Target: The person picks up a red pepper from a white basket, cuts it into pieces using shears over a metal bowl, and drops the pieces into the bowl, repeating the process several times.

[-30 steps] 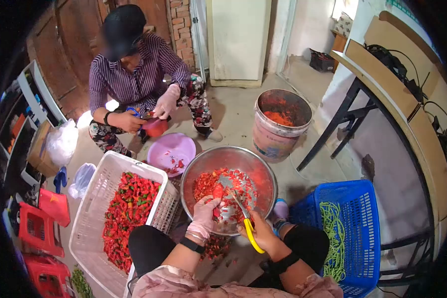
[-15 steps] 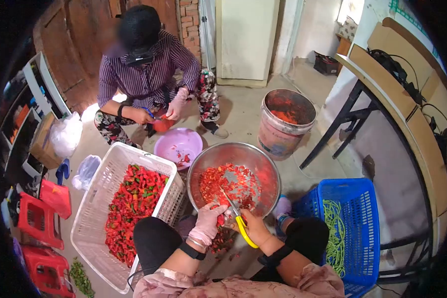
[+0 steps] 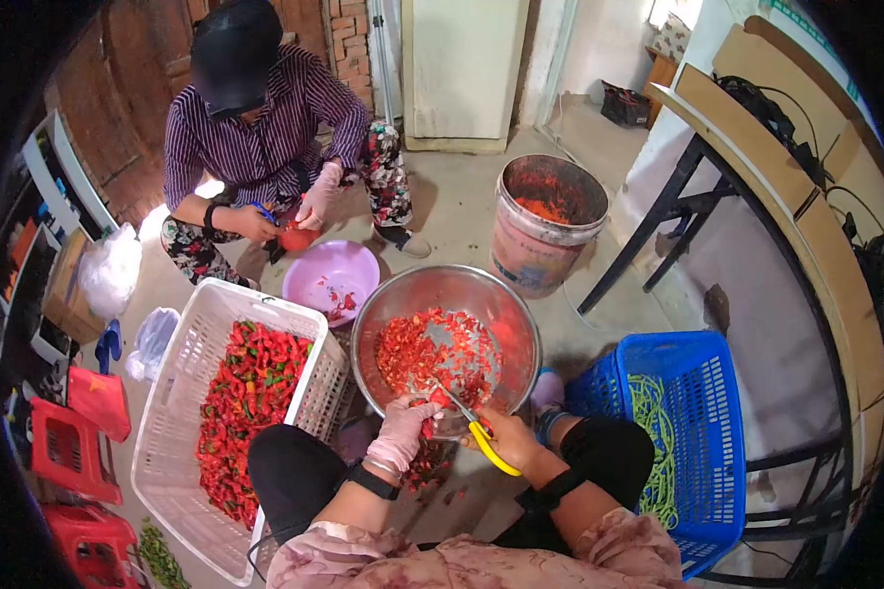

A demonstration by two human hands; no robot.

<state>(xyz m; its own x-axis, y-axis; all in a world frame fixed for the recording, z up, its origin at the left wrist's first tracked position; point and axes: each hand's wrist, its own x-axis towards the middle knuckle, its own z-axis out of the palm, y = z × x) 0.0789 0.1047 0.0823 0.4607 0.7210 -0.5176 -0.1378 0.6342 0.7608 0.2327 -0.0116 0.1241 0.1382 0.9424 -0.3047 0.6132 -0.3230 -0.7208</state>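
Note:
My left hand [image 3: 400, 434], in a thin pale glove, is closed around a red pepper [image 3: 436, 398] at the near rim of a steel bowl [image 3: 533, 334]. In my right hand [image 3: 512, 442] are scissors [image 3: 498, 459] with yellow handles. Their blades slant up and left, the tips right at the pepper. Chopped red pepper pieces [image 3: 413, 344] cover much of the bowl's bottom. Below my hands, dark red pepper scraps [image 3: 424, 467] lie on the floor.
A white crate [image 3: 162, 442] of red peppers stands at left, a blue basket [image 3: 735, 442] with green beans at right. Beyond the bowl are a purple basin [image 3: 363, 257] and a stained bucket [image 3: 535, 250]. A person [image 3: 265, 128] opposite squats with blue-handled scissors. Red stools [image 3: 74, 447] stand far left.
The scissors have swung leftward, their tips now at the pepper in my left hand instead of pointing over the bowl. The whole view has shifted slightly.

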